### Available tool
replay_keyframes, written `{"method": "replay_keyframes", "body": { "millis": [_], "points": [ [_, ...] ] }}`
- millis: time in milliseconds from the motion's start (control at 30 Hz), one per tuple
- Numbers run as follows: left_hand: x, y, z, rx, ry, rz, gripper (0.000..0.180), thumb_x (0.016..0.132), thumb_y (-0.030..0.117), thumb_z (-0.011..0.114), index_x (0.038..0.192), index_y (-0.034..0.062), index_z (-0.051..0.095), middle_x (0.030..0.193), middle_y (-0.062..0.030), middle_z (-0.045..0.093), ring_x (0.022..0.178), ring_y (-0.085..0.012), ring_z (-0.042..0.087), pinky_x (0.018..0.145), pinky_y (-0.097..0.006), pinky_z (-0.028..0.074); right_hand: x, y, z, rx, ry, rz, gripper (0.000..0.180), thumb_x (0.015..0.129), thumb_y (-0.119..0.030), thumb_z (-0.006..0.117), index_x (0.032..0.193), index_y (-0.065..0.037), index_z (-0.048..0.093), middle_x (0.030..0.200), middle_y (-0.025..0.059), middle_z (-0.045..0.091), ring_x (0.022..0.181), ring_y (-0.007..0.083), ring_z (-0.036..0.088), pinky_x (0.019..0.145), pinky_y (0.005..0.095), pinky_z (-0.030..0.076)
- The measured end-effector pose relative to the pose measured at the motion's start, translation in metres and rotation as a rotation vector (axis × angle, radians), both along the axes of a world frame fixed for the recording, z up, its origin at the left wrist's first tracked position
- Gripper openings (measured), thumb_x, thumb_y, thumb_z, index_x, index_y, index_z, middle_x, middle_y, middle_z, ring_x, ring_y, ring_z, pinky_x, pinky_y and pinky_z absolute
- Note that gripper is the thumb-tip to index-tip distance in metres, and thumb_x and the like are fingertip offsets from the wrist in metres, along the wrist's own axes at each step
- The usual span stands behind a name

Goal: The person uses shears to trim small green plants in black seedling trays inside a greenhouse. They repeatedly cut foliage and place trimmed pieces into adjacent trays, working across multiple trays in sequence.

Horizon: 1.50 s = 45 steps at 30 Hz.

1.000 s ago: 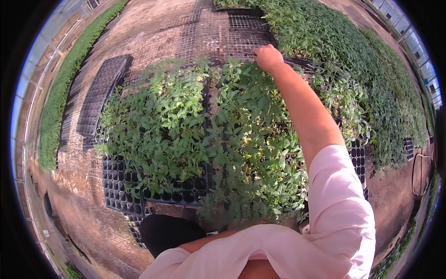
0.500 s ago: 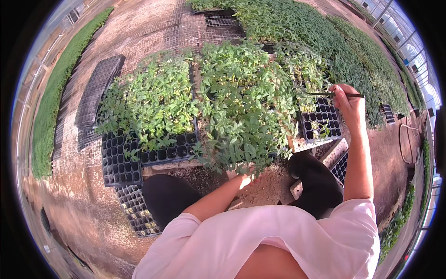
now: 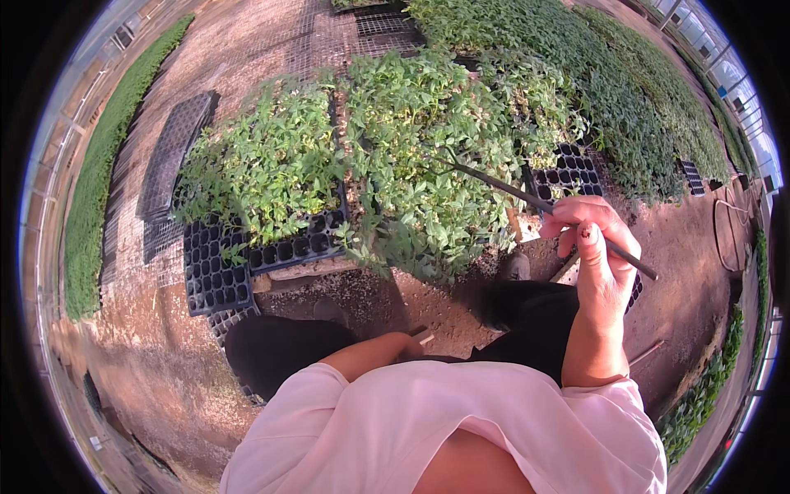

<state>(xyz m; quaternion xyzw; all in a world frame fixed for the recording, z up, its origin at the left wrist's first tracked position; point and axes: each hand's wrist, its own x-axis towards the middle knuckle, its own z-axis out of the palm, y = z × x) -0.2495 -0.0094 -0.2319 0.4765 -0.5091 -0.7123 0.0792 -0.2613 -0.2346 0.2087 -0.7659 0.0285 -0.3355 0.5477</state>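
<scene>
We see the right hand (image 3: 597, 247) drawn nearer, fingers curled round a dark rod (image 3: 514, 192), bringing its tip across the middle seedlings (image 3: 420, 107). The left hand (image 3: 401, 344) has dropped below them; its grip we cannot tell.

Wire-mesh bench (image 3: 317, 41) with plant trays (image 3: 317, 239) (black, celled) on it

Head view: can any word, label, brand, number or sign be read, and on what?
None can be read.
No lettering shows on the pale shirt, the dark stick in the right hand or the black tray at front left.
The blue patch near the right rim is too small to tell.
</scene>
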Motion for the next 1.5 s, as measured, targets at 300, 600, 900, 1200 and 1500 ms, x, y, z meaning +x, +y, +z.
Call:
{"method": "replay_keyframes", "body": {
  "millis": [300,600,900,1200,1500],
  "points": [
    [-0.008,0.004,-0.013,0.121,0.133,0.139,0.029,0.083,0.021,0.053,0.105,0.0032,0.060,0.102,-0.0115,0.062,0.092,-0.0233,0.058,0.079,-0.039,0.045,0.025,-0.047,-0.027,0.234,0.194,-0.170,0.039,0.089,-0.038,0.050,0.083,0.000,0.057,0.076,0.0146,0.054,0.058,0.0170,0.056,0.046,0.0207,0.040],
    [-0.028,-0.048,-0.004,0.175,0.189,0.168,0.031,0.084,0.022,0.051,0.109,0.0055,0.059,0.106,-0.0123,0.060,0.096,-0.0243,0.057,0.082,-0.038,0.044,0.078,-0.119,-0.052,-0.110,0.305,-0.058,0.023,0.088,-0.021,0.054,0.087,0.001,0.062,0.086,0.0126,0.059,0.067,0.0169,0.055,0.062,0.0264,0.045],
    [-0.026,-0.093,-0.013,0.146,0.113,0.092,0.032,0.085,0.023,0.050,0.112,0.0077,0.057,0.110,-0.0130,0.059,0.101,-0.0253,0.056,0.085,-0.037,0.043,0.024,-0.203,-0.014,-0.065,-0.025,-0.626,0.018,0.090,-0.011,0.050,0.102,-0.001,0.060,0.089,0.0051,0.063,0.078,0.0090,0.058,0.067,0.0208,0.045],
    [0.087,-0.090,0.179,-0.056,-0.461,0.165,0.040,0.086,0.021,0.052,0.122,0.0047,0.049,0.116,-0.0133,0.056,0.107,-0.0253,0.053,0.090,-0.035,0.042,-0.069,-0.296,-0.187,-0.729,0.434,-0.819,0.010,0.083,-0.010,0.050,0.089,-0.006,0.056,0.083,0.0142,0.060,0.079,0.0323,0.059,0.070,0.0380,0.047],
    [0.102,-0.041,0.183,0.043,-0.566,0.527,0.037,0.081,0.019,0.060,0.115,0.0042,0.055,0.101,-0.0127,0.063,0.094,-0.0227,0.060,0.083,-0.032,0.046,-0.070,-0.280,-0.280,-0.859,0.597,-0.721,0.029,0.078,-0.006,0.048,0.105,-0.013,0.055,0.099,0.0095,0.056,0.097,0.0268,0.052,0.082,0.0370,0.045]
  ]
}}
